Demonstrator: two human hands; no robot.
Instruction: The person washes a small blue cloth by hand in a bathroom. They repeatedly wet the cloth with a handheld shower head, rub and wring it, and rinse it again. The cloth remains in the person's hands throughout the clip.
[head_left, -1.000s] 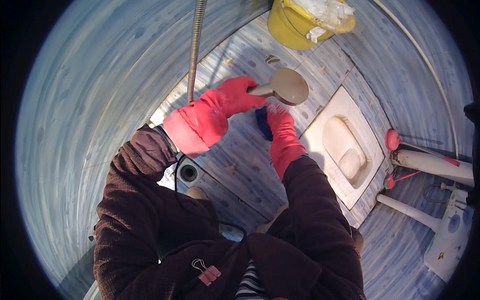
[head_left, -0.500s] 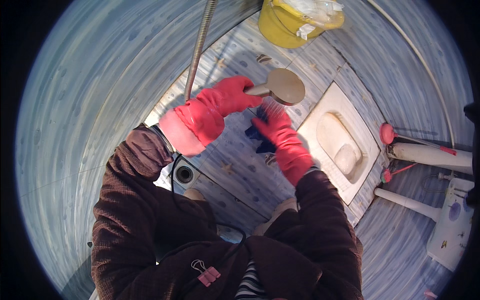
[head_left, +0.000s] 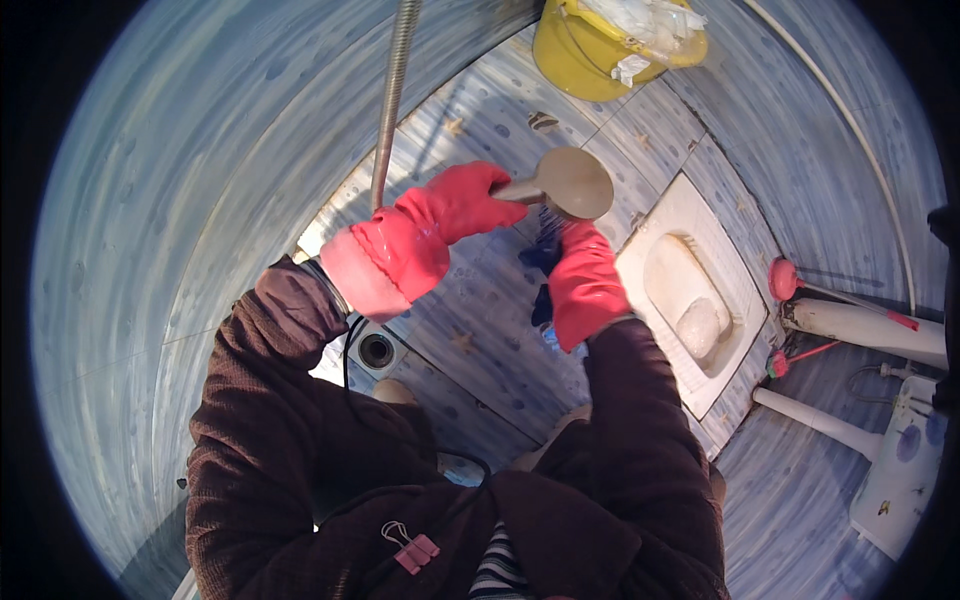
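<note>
Holding the beige round showerhead (head_left: 577, 184) firmly in your pink-gloved left hand (head_left: 465, 205), aim toward your pink-gloved right hand (head_left: 585, 285), grip unclear, just below it.

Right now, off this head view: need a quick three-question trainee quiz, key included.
1. What grips the handle of the showerhead?
2. True or false: in the picture, the squat toilet lies to the right of the floor drain.
3. Pick one. The bucket at the top of the view is: a) black, b) yellow, c) purple.

Key:
1. The left hand, in a pink glove.
2. True.
3. b
</note>
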